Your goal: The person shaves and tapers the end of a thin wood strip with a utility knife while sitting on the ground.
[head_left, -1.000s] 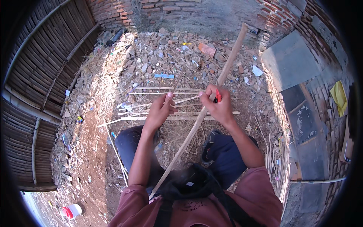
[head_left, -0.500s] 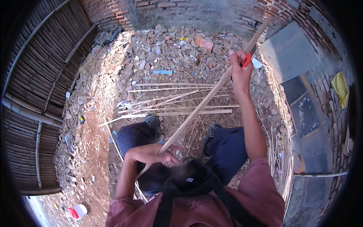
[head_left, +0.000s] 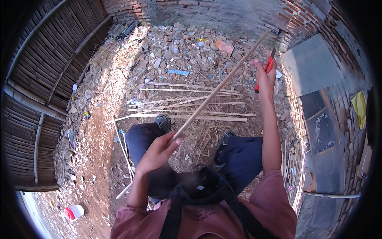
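Observation:
My left hand [head_left: 159,150] grips the near end of a long thin bamboo strip [head_left: 217,89] that slants up and away to the right. My right hand [head_left: 264,77] is stretched far out at the upper right, closed around a red-handled knife [head_left: 266,71] beside the strip's far part. Several cut bamboo strips [head_left: 191,107] lie across the ground between my feet and the rubble. My legs in dark trousers and dark shoes [head_left: 223,149] are below them.
Broken brick rubble [head_left: 179,44] covers the ground ahead, up to a brick wall [head_left: 207,8]. A bamboo-slat fence [head_left: 43,75] curves along the left. Grey slabs [head_left: 314,67] lean at the right. A white and red container [head_left: 73,212] lies at lower left.
My left hand has slid down the strip toward my body. My right hand with the knife has travelled out along the strip to its far part, and stays raised there.

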`<state>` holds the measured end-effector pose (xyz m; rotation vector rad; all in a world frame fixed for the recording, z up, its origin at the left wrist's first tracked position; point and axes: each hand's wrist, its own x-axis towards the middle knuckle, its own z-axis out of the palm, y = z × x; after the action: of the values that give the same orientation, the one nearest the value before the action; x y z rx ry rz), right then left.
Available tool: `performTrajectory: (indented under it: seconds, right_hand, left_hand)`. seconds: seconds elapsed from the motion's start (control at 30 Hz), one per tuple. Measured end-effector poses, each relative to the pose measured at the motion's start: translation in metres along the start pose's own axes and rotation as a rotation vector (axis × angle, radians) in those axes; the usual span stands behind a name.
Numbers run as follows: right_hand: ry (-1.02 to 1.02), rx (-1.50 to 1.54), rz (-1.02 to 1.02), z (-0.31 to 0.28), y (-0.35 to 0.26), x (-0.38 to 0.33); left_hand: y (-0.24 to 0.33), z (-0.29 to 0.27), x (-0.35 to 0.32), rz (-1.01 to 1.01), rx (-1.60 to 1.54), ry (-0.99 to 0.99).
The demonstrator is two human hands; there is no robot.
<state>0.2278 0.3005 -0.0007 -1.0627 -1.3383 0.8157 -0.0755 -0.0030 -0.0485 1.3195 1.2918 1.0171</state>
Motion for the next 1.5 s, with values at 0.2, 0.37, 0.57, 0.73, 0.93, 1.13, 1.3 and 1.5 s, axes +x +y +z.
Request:
performTrajectory:
  seconds: [0.2, 0.37, 0.57, 0.73, 0.93, 1.13, 1.3, 1.5]
  right_hand:
    - [-0.103, -0.172, -0.038, 0.035, -0.005, -0.034]
    - [-0.103, -0.102, -0.044, 0.038, -0.004, -0.031]
    - [-0.265, 0.258, 0.191, 0.024, -0.016, -0.028]
    - [-0.210, 0.357, 0.170, 0.021, -0.020, -0.027]
    - [-0.129, -0.020, -0.008, 0.028, -0.021, -0.031]
    - [-0.273, -0.044, -0.165, 0.037, -0.021, -0.069]
    - [-0.576, -0.091, -0.196, 0.049, -0.052, -0.132]
    - [-0.842, -0.171, -0.432, 0.064, -0.065, -0.166]
  left_hand:
    - [0.011, 0.011, 0.006, -0.129, -0.022, 0.057]
    - [0.012, 0.024, 0.003, -0.085, -0.073, 0.103]
    - [0.022, 0.023, -0.005, -0.066, -0.018, 0.078]
    - [0.008, 0.012, -0.020, -0.109, -0.071, 0.065]
    - [-0.006, 0.018, -0.020, -0.028, -0.269, 0.091]
    - [0.015, 0.020, -0.016, -0.120, -0.427, 0.057]
    - [0.025, 0.024, -0.012, -0.065, -0.468, 0.099]
    - [0.030, 0.029, 0.000, 0.013, -0.399, 0.192]
